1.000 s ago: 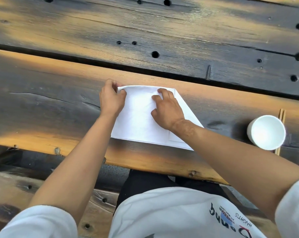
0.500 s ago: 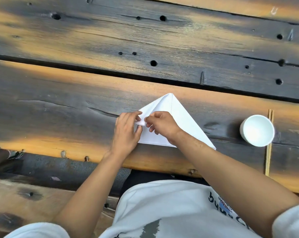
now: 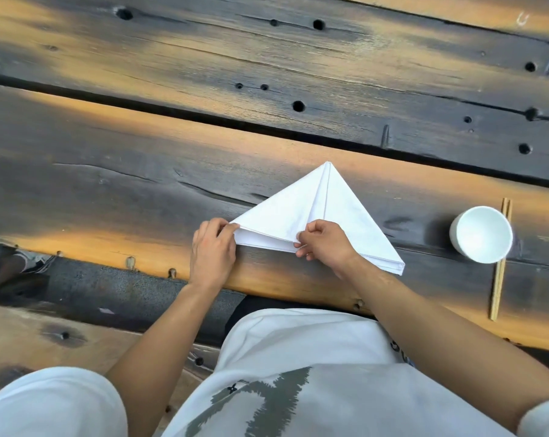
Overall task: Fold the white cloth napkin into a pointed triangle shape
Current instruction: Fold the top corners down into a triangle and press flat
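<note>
The white cloth napkin (image 3: 339, 212) lies on the dark wooden table (image 3: 109, 184) as a triangle, its point aimed away from me and a crease running down the middle. My left hand (image 3: 211, 250) pinches the napkin's left corner. Near the middle of the lower edge, my right hand (image 3: 325, 244) pinches the tip of the left flap. The right corner rests flat on the wood, untouched.
A white cup (image 3: 481, 234) stands to the right of the napkin, with a pair of wooden chopsticks (image 3: 500, 263) lying beside and under it. The table's near edge runs just below my hands. A bench plank (image 3: 46, 335) sits lower left.
The napkin's left upper corner has been folded down, turning the shape into a full triangle. Both hands moved down to its lower edge, the left hand out to the left corner.
</note>
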